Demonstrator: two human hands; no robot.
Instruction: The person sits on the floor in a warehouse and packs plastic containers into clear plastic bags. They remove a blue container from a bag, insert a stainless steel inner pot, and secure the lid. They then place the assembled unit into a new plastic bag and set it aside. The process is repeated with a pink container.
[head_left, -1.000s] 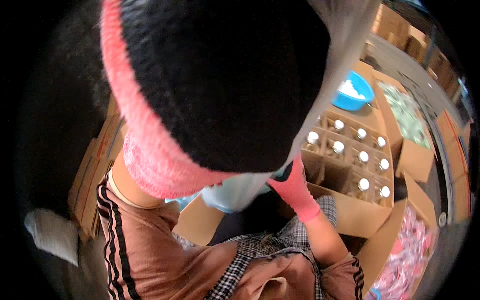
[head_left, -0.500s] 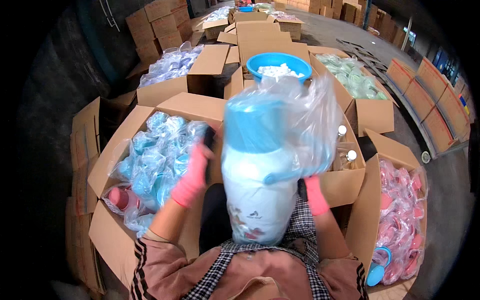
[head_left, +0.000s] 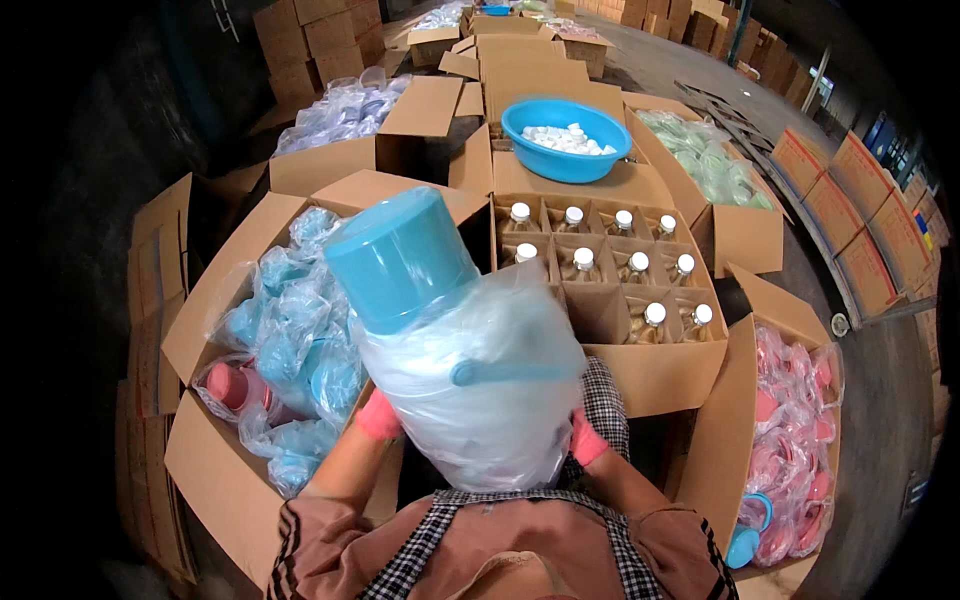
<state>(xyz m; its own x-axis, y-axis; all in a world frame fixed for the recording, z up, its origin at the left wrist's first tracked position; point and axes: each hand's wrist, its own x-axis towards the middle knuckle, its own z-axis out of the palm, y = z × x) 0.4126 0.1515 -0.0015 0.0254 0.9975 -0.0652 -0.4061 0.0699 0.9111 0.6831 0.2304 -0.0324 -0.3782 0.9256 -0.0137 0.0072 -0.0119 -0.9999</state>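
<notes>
A bagged thermos flask (head_left: 470, 380) with a white body, a blue lid (head_left: 400, 260) and a blue handle (head_left: 515, 373) is tilted to the left before my chest. Clear plastic is drawn over it. My left hand (head_left: 380, 415), in a pink glove, grips its lower left side. On the opposite side my right hand (head_left: 587, 438), also gloved in pink, holds it. The flask hides most fingers of both hands. Just beyond it stands a divided carton (head_left: 660, 365) of clear bottles with white caps (head_left: 583, 259). A front compartment shows no cap.
A blue basin (head_left: 565, 165) of white caps sits behind the bottle carton. Open cartons hold bagged blue pieces (head_left: 300, 330) at left, pink pieces (head_left: 790, 430) at right, purple (head_left: 345, 110) and green ones (head_left: 700, 155) farther back. Stacked boxes (head_left: 865, 210) stand far right.
The flask has turned and tipped left, and its loose plastic has come down around the body. Both hands have moved in against its sides. More bottles and the basin now show.
</notes>
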